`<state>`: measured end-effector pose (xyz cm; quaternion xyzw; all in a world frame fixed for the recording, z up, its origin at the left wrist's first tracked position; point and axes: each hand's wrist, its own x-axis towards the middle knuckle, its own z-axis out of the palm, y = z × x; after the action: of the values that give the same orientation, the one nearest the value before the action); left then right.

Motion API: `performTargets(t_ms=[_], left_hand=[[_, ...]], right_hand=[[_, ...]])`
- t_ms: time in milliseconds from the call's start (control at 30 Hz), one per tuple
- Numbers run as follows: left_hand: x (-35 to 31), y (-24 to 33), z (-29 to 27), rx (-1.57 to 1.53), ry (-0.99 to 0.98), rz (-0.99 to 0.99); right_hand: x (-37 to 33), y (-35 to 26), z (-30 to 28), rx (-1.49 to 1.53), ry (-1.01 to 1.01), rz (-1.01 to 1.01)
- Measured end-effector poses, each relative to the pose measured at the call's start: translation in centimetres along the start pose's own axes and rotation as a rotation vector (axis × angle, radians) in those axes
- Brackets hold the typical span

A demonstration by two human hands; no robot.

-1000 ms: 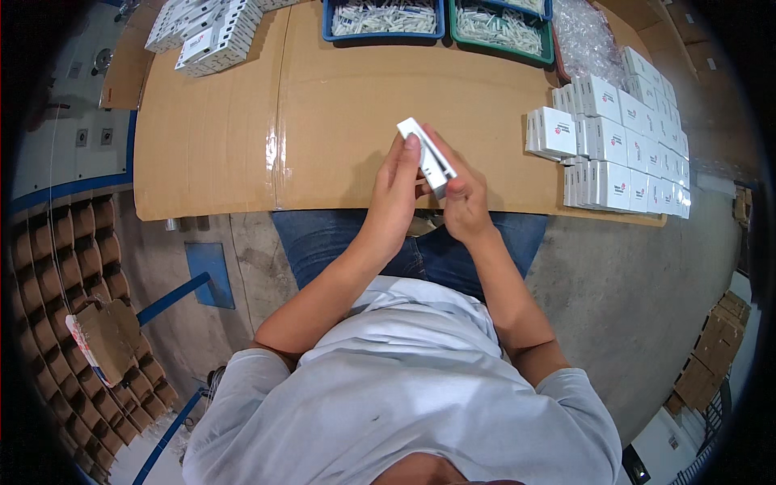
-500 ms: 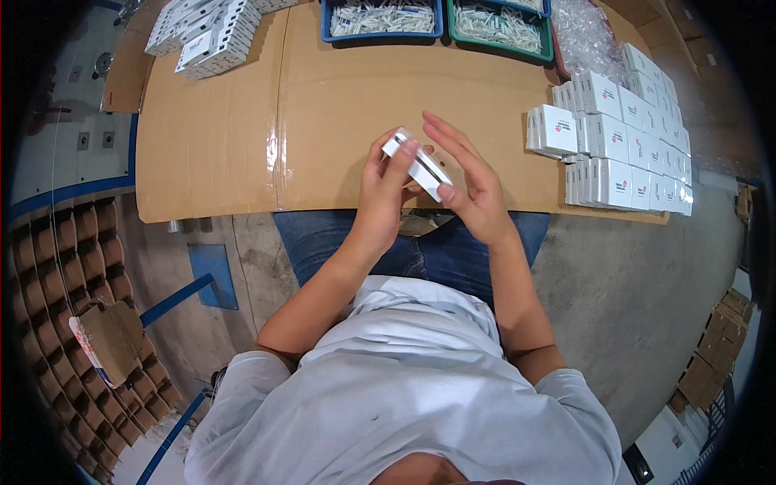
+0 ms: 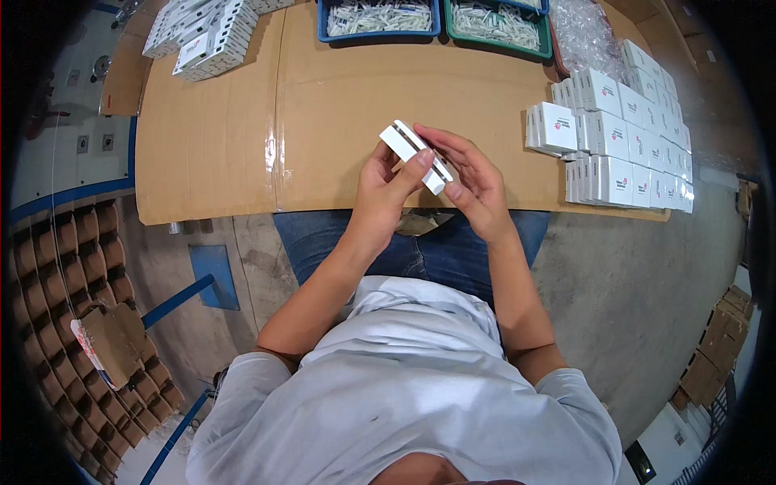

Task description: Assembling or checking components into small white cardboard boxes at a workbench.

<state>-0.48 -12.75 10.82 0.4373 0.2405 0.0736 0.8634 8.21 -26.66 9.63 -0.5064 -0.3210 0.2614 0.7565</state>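
Observation:
Between my hands, over the near edge of the cardboard-covered table point(image 3: 339, 105), is a small white box point(image 3: 395, 146) with dark slots along one side. It is tilted, its upper end leaning left. My left hand point(image 3: 380, 191) grips it from the left, with the thumb pressed on its slotted side. My right hand point(image 3: 481, 184) closes on its right side, thumb at the lower end and fingers bent behind the upper right edge. The far face of the box and several fingertips are hidden.
Stacked white boxes point(image 3: 618, 136) stand at the table's right. More white boxes point(image 3: 212, 50) are piled at the far left. A blue tray point(image 3: 380, 38) and a green tray point(image 3: 501, 48) hold small white pieces at the back, beside clear plastic packaging point(image 3: 584, 36).
The white box has turned, showing more of its slotted side. My right fingers, stretched upward before, now bend in against it. My left thumb has slid down along the box.

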Motion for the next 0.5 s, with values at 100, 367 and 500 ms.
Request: performTargets(t_ms=[100, 367, 500], left_hand=[[0.12, -0.22, -0.26, 0.025, -0.022, 0.026], [0.01, -0.92, -0.21, 0.011, 0.018, 0.114], [-0.06, -0.94, -0.03, -0.005, 0.026, 0.122]], right_hand=[[-0.08, 0.02, -0.09, -0.051, 0.024, 0.041], [0.0, 0.05, 0.39, -0.287, 0.037, -0.053], [-0.13, 0.68, 0.65, -0.24, 0.077, -0.081]])
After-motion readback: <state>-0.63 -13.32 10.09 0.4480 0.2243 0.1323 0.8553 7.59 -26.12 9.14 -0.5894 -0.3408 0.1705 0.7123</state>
